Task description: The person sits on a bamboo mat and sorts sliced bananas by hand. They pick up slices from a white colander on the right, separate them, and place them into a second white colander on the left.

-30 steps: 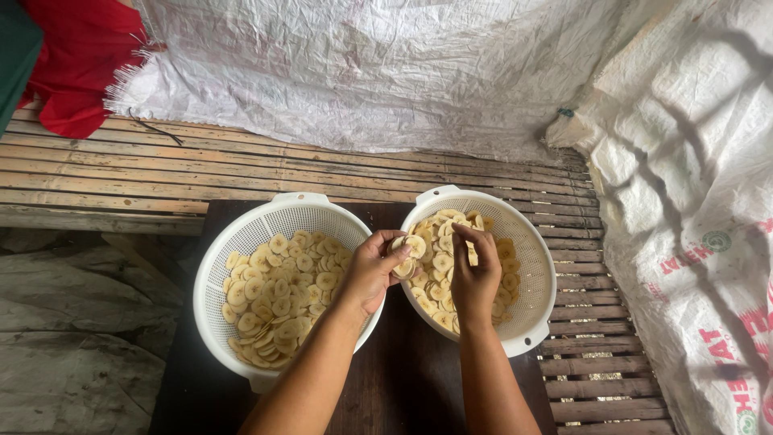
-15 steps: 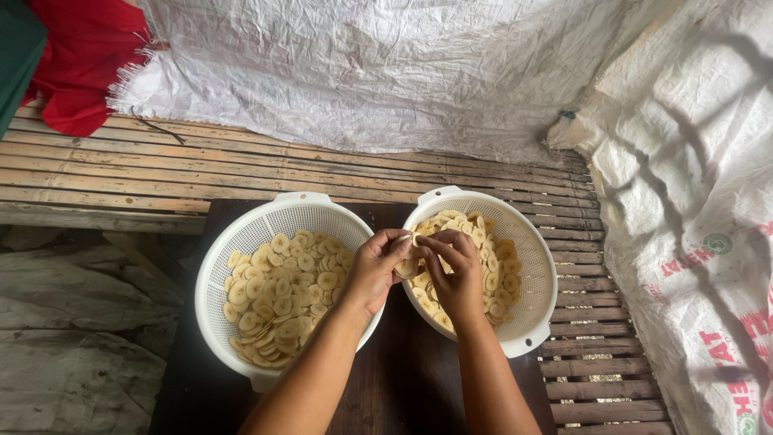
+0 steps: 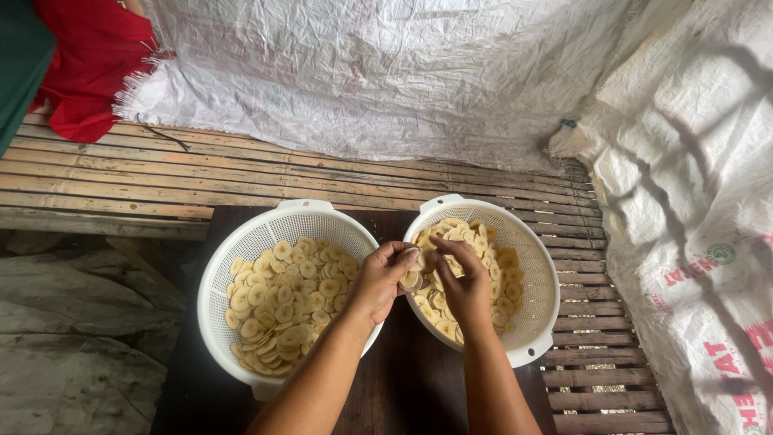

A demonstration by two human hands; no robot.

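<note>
Several pale round banana slices (image 3: 415,279) between both hands' fingers (image 3: 407,256).

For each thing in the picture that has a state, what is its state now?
Left colander: upright, partly filled with pale round slices.
Right colander: upright, holds slices too.
Left hand: at the right colander's rim, pinching a few slices.
Right hand: over the right colander, fingers at the same slices.
Red cloth: hanging, crumpled.
White sacking: spread, wrinkled.
</note>
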